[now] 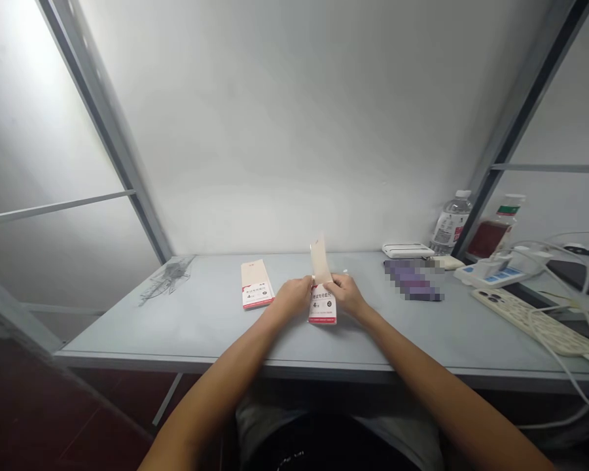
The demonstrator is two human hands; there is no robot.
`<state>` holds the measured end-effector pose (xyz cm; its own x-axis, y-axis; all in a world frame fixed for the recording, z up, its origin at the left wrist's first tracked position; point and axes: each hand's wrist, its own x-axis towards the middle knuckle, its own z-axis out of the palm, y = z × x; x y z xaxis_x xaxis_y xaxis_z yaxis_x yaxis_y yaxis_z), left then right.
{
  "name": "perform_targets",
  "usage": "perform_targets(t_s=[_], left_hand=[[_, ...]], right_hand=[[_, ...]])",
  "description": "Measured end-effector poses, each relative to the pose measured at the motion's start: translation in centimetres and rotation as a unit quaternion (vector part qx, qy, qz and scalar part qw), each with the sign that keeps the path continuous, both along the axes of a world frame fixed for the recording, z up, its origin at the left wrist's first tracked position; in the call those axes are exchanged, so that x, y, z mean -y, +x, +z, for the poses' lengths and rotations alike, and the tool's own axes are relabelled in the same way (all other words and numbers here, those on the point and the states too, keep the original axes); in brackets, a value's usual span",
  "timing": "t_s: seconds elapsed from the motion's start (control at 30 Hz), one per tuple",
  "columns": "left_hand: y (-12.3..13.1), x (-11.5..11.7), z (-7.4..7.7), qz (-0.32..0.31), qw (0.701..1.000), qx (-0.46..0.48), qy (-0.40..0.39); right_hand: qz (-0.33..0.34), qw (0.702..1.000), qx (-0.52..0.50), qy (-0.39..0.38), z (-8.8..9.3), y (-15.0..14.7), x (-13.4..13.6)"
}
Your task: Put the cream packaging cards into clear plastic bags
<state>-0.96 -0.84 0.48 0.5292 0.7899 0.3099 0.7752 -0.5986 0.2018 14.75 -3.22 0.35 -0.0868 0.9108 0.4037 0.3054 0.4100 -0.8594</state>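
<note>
In the middle of the desk my left hand [297, 296] and my right hand [346, 293] hold a flat ruler-set packet [322, 307], white with Chinese print, a "4" and a red strip along its bottom. The fingers of both hands are closed at its sides, near the top of the white part. From between them a beige upper piece [320, 260] rises at an angle; whether it is a flap or an insert I cannot tell. A similar packet [256, 296] lies flat on the desk, left of my left hand.
At the right are a pixelated purple item [412, 281], a white box-like object [407, 250], a clear bottle [451, 222], a bottle of dark red liquid [493, 232], a power strip [491, 271], a patterned phone [535, 320] and loose cables. Dark scribbles [167, 281] mark the desk's left.
</note>
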Motion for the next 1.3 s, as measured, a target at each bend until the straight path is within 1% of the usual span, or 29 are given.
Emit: perform_targets(t_s=[0.13, 0.23, 0.33, 0.47, 0.63, 0.73, 0.8, 0.9, 0.97, 1.07, 1.13, 1.2, 1.3], left_hand=[[0.0, 0.1, 0.2, 0.004, 1.000, -0.008, -0.011], [0.2, 0.2, 0.3, 0.010, 1.000, -0.009, -0.018], [0.3, 0.4, 0.3, 0.029, 0.999, -0.007, -0.015], [0.5, 0.7, 0.4, 0.071, 0.997, -0.012, -0.018], [0.6, 0.7, 0.3, 0.077, 0.997, 0.017, -0.006], [0.5, 0.1, -0.1, 0.086, 0.995, 0.060, 0.002], [0.4, -0.3, -0.4, 0.076, 0.992, 0.100, 0.000], [0.2, -1.0, -0.7, 0.057, 0.983, 0.172, -0.023], [0.1, -1.3, -0.7, 0.060, 0.970, 0.229, -0.060], [-0.3, -1.5, -0.5, 0.076, 0.943, 0.308, -0.103], [-0.6, -1.5, -0.3, 0.082, 0.930, 0.341, -0.112], [-0.8, -1.5, -0.1, 0.073, 0.921, 0.364, -0.117], [-0.9, -1.4, 0.2, 0.049, 0.907, 0.408, -0.093]], right_hand=[[0.019, 1.000, -0.012, -0.015, 0.0, 0.1, 0.1], [0.020, 0.999, -0.023, -0.022, 0.0, 0.0, 0.1], [0.012, 0.999, -0.028, -0.017, -0.1, -0.1, 0.1], [0.005, 1.000, -0.014, -0.003, -0.4, -0.4, 0.0], [0.005, 1.000, -0.006, 0.000, -0.8, -0.4, -0.3], [0.016, 1.000, 0.005, 0.014, -0.8, -0.6, -0.2], [0.018, 1.000, 0.006, 0.023, -0.7, -0.8, -0.1], [-0.007, 1.000, -0.018, 0.017, -0.5, -0.9, -0.1], [-0.024, 0.999, -0.040, 0.008, -0.3, -0.8, -0.3], [-0.028, 0.997, -0.074, -0.011, -0.2, -0.4, -0.6], [-0.025, 0.994, -0.099, -0.026, -0.2, -0.2, -0.8], [-0.023, 0.992, -0.120, -0.038, -0.1, 0.0, -0.8], [-0.017, 0.990, -0.136, -0.034, 0.1, 0.2, -0.9]])
